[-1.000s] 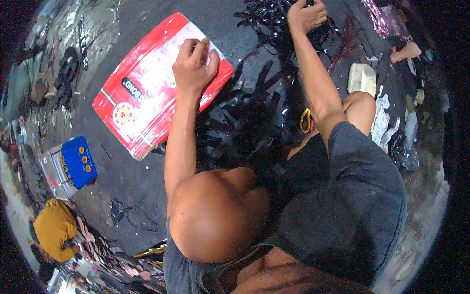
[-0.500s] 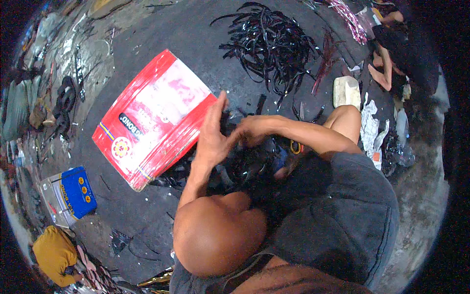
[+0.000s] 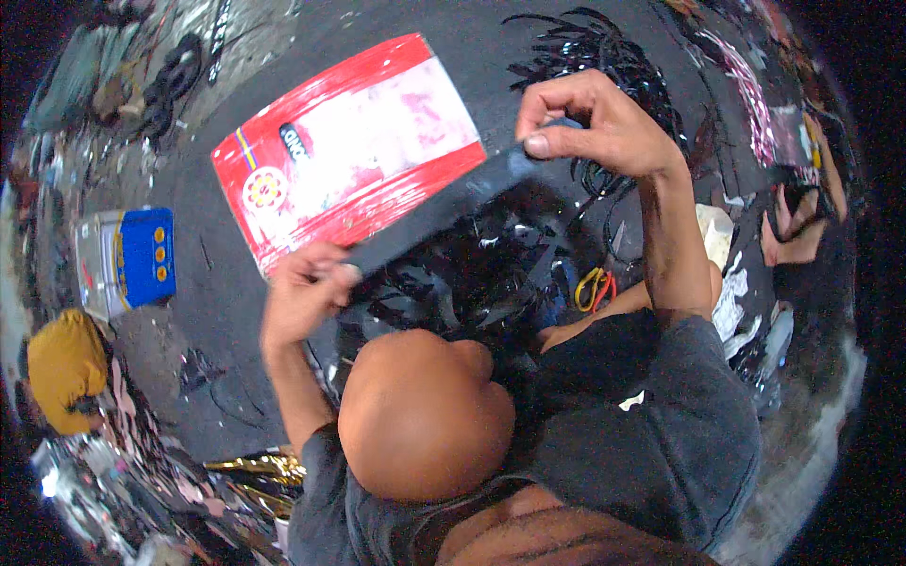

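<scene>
A wide black strip [image 3: 434,215] is stretched slantwise between my two hands. My left hand [image 3: 304,291] pinches its near left end, and my right hand [image 3: 609,127] grips the far right end between thumb and fingers. Just beyond the strip lies a large red and white tin [image 3: 368,141], its near edge partly covered by the strip. Beneath and nearer to me are loose glossy black strips [image 3: 472,269] in a heap. Beside my leg, to the right of that heap, rests a pair of scissors, its yellow and red handles [image 3: 595,291] showing.
Another pile of thin black strips [image 3: 604,52] lies at the far right. To the left stand a blue and silver tin [image 3: 137,259] and a mustard-coloured cloth bundle [image 3: 66,368]. Pink strips [image 3: 750,99], a pale block [image 3: 714,234] and another person's foot [image 3: 793,226] are at the right.
My hands were close together over the heap; now they are spread apart with the black strip taut between them. The view has shifted, with the tin now farther up.
</scene>
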Demonstrator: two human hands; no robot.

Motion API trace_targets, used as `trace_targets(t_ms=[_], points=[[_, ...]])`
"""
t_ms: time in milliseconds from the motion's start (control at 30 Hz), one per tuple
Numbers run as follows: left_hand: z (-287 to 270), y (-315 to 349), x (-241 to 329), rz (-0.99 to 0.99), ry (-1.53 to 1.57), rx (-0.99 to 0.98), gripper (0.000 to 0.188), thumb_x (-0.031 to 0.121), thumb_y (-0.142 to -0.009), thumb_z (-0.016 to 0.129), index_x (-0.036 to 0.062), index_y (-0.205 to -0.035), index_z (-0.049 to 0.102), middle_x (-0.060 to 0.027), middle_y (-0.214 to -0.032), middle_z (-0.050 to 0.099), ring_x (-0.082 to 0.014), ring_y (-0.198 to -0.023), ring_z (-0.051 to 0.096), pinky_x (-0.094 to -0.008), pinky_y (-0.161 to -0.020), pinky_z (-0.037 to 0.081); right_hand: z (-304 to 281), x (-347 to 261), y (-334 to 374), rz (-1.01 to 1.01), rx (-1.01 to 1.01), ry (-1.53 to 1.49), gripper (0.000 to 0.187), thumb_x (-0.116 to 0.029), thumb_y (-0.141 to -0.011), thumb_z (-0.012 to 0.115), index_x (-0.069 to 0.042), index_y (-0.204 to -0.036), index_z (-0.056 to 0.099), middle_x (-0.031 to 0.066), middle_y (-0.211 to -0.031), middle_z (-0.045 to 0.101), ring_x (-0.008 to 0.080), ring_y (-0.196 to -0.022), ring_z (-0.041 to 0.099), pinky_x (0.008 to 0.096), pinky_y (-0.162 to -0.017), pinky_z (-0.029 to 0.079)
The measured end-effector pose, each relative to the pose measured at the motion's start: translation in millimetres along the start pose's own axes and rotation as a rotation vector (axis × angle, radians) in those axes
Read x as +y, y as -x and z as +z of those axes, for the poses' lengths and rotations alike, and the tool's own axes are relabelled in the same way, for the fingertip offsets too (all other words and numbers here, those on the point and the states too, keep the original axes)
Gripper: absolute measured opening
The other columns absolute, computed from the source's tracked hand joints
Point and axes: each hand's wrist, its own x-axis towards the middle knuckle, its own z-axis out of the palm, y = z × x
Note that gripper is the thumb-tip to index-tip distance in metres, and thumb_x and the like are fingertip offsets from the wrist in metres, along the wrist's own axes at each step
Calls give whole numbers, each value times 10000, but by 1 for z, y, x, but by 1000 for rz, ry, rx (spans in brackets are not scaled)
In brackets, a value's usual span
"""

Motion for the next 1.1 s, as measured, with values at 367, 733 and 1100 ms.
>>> trace_targets(t_ms=[367,733,1100], points=[[-191,-11,-40,54,-1409,770,178,185,-824,695,76,-962,720,-114,-944,686,-248,-838,657,-363,-739,520,31,95,-106,141,107,365,244,-267,-845,685,-51,-950,727,92,-826,713,229,-766,679,362,-766,527],[87,-174,20,866,-368,364,299,82,-786,744,57,-1078,684,-104,-934,670,-209,-796,669,-322,-715,547,54,102,-103,-3,427,556,255,-255,-825,699,-119,-1041,706,112,-916,704,322,-841,682,420,-757,547],[97,-185,5,944,-365,437,170,95,-788,768,53,-951,741,-100,-912,675,-227,-818,679,-325,-743,550,50,116,-85,-291,476,775,175,-246,-843,707,-123,-967,719,58,-948,625,298,-805,665,409,-711,556]])
